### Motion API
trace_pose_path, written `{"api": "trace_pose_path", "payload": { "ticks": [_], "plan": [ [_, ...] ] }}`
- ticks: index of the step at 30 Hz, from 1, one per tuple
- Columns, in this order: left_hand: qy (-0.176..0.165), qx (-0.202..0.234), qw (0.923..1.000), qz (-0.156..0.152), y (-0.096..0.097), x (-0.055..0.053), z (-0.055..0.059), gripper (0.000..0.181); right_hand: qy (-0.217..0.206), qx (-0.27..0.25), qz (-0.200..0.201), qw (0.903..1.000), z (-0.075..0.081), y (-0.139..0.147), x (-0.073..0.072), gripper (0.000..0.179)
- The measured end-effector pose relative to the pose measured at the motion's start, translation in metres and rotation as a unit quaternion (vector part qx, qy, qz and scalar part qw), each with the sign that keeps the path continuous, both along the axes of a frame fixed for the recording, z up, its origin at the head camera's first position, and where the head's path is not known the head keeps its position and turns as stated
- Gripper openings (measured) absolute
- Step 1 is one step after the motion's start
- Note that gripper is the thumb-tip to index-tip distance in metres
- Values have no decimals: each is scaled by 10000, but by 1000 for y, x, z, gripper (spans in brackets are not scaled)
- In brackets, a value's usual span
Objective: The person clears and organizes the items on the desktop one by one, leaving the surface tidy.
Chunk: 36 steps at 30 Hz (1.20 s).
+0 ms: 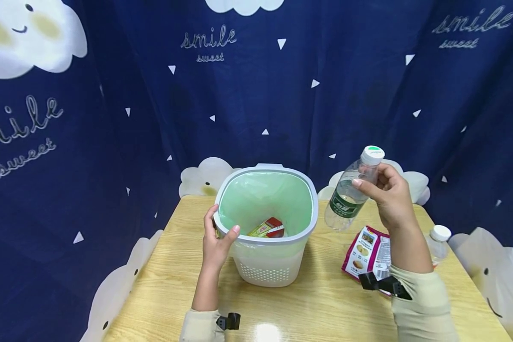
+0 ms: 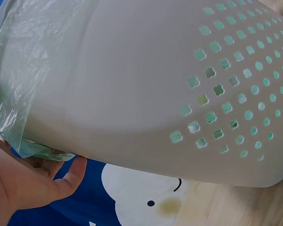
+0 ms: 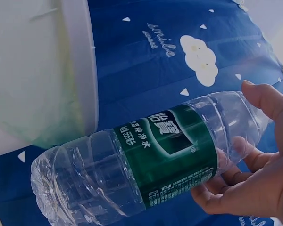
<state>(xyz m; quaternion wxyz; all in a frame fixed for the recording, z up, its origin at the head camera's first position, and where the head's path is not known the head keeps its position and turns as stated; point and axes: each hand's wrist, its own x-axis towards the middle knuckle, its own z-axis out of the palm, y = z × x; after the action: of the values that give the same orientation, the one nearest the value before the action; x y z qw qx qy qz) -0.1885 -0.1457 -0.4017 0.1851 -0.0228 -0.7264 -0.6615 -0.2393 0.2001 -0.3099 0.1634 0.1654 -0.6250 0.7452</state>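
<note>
My right hand (image 1: pixel 393 197) grips a clear plastic water bottle (image 1: pixel 346 202) near its neck, thumb on one side and fingers on the other. The bottle is tilted, its white cap (image 1: pixel 373 155) up, its green label (image 3: pixel 165 153) facing the wrist camera. It is held to the right of a white trash bin (image 1: pixel 267 270) lined with a green plastic bag (image 1: pixel 261 190). At the bin's left rim my left hand (image 1: pixel 217 244) holds on, thumb over the front edge and fingers round the side. Inside lies a red and yellow package (image 1: pixel 270 228).
On the wooden table (image 1: pixel 320 308), a pink and white snack bag (image 1: pixel 363 251) lies below my right hand. Partly behind my right forearm stands another bottle with a white cap (image 1: pixel 440 232). A dark blue curtain (image 1: pixel 256 85) hangs behind the table.
</note>
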Motion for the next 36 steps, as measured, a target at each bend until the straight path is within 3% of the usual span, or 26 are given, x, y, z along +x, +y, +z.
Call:
{"api": "trace_pose_path", "payload": {
  "ticks": [20, 27, 36],
  "plan": [
    [-3, -30, 10000, 22, 0, 1, 1, 78, 435, -22, 184, 9989, 42, -10, -9, 33],
    [33, -49, 10000, 21, 0, 1, 1, 77, 288, 280, 112, 9991, 56, -15, -13, 36],
    [22, 33, 10000, -21, 0, 0, 0, 78, 98, 250, 401, 9988, 67, -24, -29, 32]
  ]
}}
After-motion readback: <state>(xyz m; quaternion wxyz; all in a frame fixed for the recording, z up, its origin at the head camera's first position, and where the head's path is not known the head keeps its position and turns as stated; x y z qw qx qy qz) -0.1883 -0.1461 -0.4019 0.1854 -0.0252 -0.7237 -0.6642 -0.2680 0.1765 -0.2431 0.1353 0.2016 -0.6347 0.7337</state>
